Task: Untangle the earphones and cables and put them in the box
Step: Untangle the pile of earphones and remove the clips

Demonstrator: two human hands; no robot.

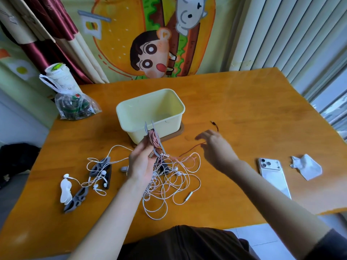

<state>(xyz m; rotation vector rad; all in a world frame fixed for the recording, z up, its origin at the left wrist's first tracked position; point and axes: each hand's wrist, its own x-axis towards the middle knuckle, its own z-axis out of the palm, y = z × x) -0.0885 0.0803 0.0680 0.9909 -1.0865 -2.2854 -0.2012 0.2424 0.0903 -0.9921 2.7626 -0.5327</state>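
Sits at an orange wooden surface (244, 109) amid a sprawl of earphone wire. Grips in the left hand (142, 164), fingers curled, a grey winder (146, 128) wrapped with pink cable (154, 137), raised just in front of the near wall of the open cream box (135, 134). Reaches with the right hand (216, 145), fingers spread and motion-blurred, to a thin dark red cable (189, 150) running out of the heap, its plug end lying beyond the fingers. Cannot tell whether pinching that red cable or merely touching it.

Has the tangle of white and pink earphone cables (169, 184) heaped on the surface below and between both hands, outside the box, with strands trailing up to the held winder. Shows the box standing on a brown base (177, 133) at mid-surface.

Left of the tangle: a second grey winder (101, 168), a third grey winder (76, 200), white earbuds (103, 173) and a white winder (65, 190). Right of the arms: a white phone (272, 173), camera side up, beside a crumpled white paper (306, 167). At the far left corner, a clear plastic bag (75, 106).
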